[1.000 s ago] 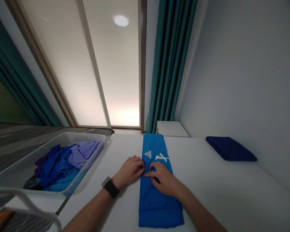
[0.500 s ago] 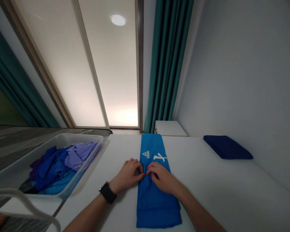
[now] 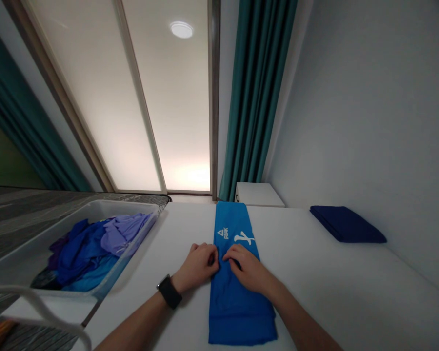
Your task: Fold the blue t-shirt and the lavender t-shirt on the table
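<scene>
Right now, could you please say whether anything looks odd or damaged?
Nothing looks spilled or damaged. The blue garment shows wrinkles near the right hand, and the clothes in the plastic bin lie jumbled, unlike the folded navy cloth.

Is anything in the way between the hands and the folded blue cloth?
No, nothing visible blocks them. The left hand is right at the left edge of the blue cloth, and the right hand is over it.

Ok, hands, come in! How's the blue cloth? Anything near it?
Left hand at left edge of blue cloth; right hand on top. Cloth folded into long strip, wrinkled near hands. Clothes bin left, navy folded cloth right, both apart from it.
</scene>
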`<state>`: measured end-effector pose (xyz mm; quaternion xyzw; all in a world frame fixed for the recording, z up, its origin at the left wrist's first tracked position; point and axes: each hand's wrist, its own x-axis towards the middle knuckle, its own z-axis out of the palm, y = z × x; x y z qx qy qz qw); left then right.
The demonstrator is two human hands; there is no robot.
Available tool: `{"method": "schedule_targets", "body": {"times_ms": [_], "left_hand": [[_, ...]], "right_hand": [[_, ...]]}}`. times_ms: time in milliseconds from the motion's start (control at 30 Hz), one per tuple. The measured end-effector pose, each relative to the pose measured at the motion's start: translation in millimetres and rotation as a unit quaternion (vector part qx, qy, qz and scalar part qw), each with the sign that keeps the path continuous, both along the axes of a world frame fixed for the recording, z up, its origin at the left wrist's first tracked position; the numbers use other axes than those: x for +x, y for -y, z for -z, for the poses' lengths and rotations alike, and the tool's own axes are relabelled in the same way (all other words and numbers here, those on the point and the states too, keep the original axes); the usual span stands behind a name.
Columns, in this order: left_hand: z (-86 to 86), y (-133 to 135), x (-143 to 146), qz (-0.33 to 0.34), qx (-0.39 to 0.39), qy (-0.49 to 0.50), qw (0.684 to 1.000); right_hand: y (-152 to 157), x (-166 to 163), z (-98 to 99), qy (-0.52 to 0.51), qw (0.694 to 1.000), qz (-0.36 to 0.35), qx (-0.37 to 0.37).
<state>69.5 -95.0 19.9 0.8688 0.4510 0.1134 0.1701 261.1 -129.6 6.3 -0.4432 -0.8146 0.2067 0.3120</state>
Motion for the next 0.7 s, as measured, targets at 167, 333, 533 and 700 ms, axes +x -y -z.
{"method": "schedule_targets", "body": {"times_ms": [167,333,533,700], "left_hand": [[-5.7,-2.9,-8.0,0.002,-0.035,0.006,0.999],[-5.6,-2.6,-9.7,-0.005,-0.013,-0.014,1.000],[-2.7,-7.2,-13.5,0.007,0.009,-0.014,1.000],[10.3,-19.4,-25.9,0.044,0.084,0.083,0.992]], "right_hand": [[0.2,1.4,-0.4,0.000,1.000,0.001,-0.002],[3.6,0.1,3.0,0.052,0.998,0.013,0.011],[12.3,-1.7,10.5,0.160,0.987,0.003,0.016],[18.6,-3.1,8.6,0.166,0.986,-0.017,0.004]]}}
